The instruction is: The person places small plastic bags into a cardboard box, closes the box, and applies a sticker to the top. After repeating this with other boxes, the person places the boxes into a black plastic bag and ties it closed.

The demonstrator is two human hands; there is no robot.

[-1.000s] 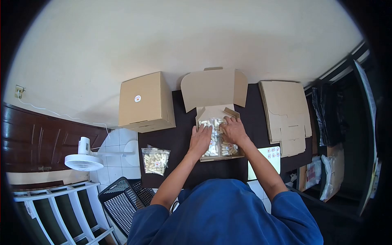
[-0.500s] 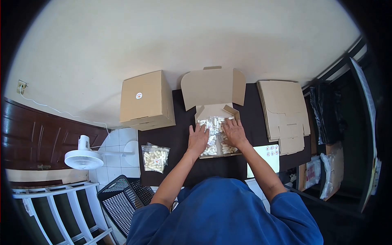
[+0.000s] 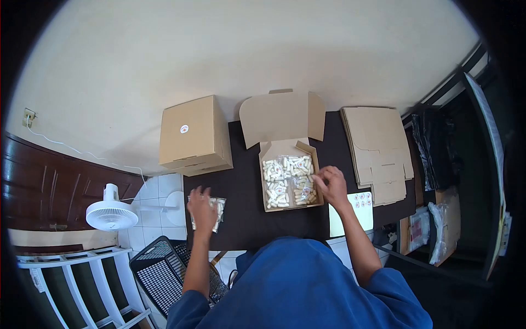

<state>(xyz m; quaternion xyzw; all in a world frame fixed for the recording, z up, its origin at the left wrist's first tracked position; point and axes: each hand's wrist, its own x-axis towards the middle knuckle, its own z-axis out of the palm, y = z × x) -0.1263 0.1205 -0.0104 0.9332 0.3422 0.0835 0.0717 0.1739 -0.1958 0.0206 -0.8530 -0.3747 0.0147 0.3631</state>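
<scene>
Four clear plastic bags of pale stick-shaped pieces (image 3: 296, 164) fill the brown cardboard box (image 3: 296, 208), lid up! Out left, the left hand (image 3: 202, 209) covers another clear plastic bag (image 3: 218, 211) on the dark tabletop (image 3: 246, 219); whether it's gripping, I can't make out. Right hand (image 3: 332, 186), released, loosely curled at the box's right wall.

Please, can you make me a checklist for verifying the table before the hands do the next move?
1. Lid open: ok, raised behind the box.
2. Bags inside the box: ok, side by side in two rows.
3. Left hand at the loose bag: ok, it covers part of it.
4. Firm grip on that bag: cannot tell, fingers hide it.
5. Right hand clear of the box: cannot tell, fingertips overlap its right edge in view.
6. Stickers uncovered: ok.
</scene>
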